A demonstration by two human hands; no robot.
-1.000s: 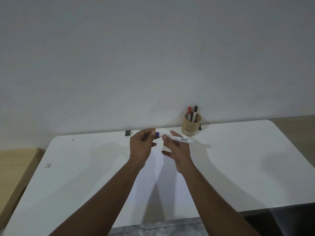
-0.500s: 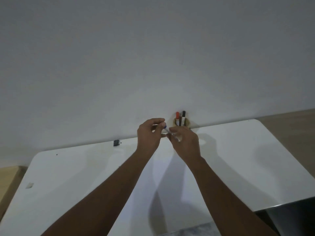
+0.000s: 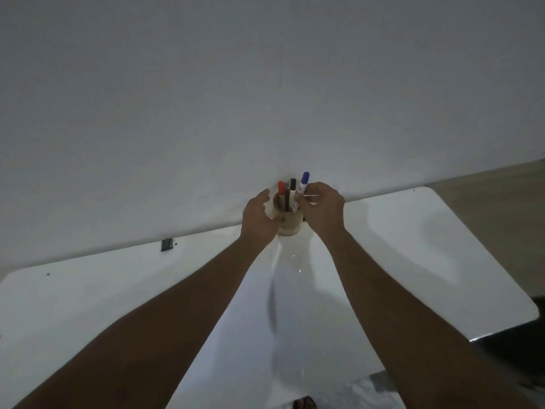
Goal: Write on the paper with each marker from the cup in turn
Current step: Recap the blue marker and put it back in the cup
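A tan wooden cup (image 3: 290, 222) stands at the far edge of the white table (image 3: 413, 246), against the wall. A red-capped marker (image 3: 281, 188) and a black-capped marker (image 3: 292, 185) stand in it. My right hand (image 3: 321, 211) pinches a white marker with a blue cap (image 3: 304, 181), cap up, its lower end at the cup's rim. My left hand (image 3: 258, 219) curls around the cup's left side, touching it. The white paper (image 3: 265, 335) lies on the table between my forearms.
A small dark object (image 3: 167, 245) sits at the table's back edge on the left. A grey wall rises right behind the cup. Wooden floor (image 3: 501, 196) shows past the table's right side. A foot (image 3: 305, 404) shows at the bottom edge.
Both hands moved forward to the cup. The blue marker, held level between both hands before, is now upright and capped in my right hand at the cup. My left hand let go and took the cup.
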